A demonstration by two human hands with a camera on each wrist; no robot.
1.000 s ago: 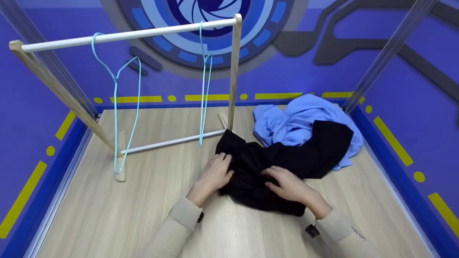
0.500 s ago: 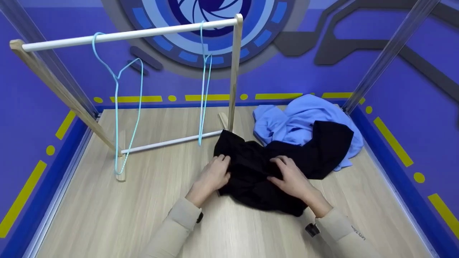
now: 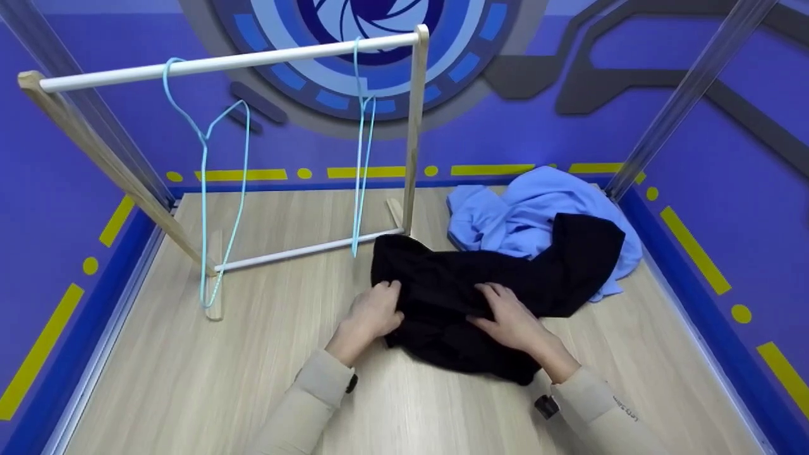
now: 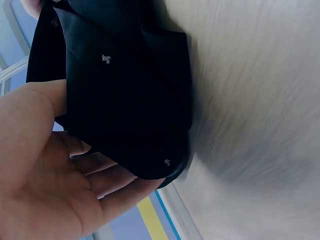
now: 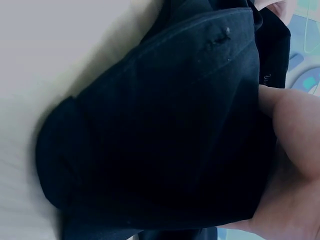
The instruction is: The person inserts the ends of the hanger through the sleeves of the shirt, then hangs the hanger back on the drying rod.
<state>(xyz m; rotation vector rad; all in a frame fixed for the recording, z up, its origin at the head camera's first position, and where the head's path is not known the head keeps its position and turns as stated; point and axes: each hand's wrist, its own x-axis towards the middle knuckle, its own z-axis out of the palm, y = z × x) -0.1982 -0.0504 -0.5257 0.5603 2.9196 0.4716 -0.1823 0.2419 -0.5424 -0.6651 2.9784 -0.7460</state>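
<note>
A crumpled black shirt (image 3: 455, 278) lies on the table, its right part overlapping a blue garment (image 3: 524, 215). My left hand (image 3: 374, 311) grips the shirt's left edge; in the left wrist view its thumb and fingers (image 4: 110, 182) lie on either side of the cloth, which carries small pale marks. Over the shirt's middle, my right hand (image 3: 510, 319) pinches the cloth. In the right wrist view the right thumb (image 5: 280, 107) overlaps a stitched edge with what looks like a buttonhole, and the other fingers are mostly hidden behind the fabric.
A wooden rack with a white top rail (image 3: 240, 60) stands at the back left. Two light-blue hangers, one left (image 3: 204, 189) and one right (image 3: 359, 170), hang from it. Blue-purple walls bound the table (image 3: 284, 328) at the back and both sides.
My left hand has moved slightly down and left, and the shirt's upper left part has spread flatter. The right hand first shifted a little up and right, then settled slightly lower.
</note>
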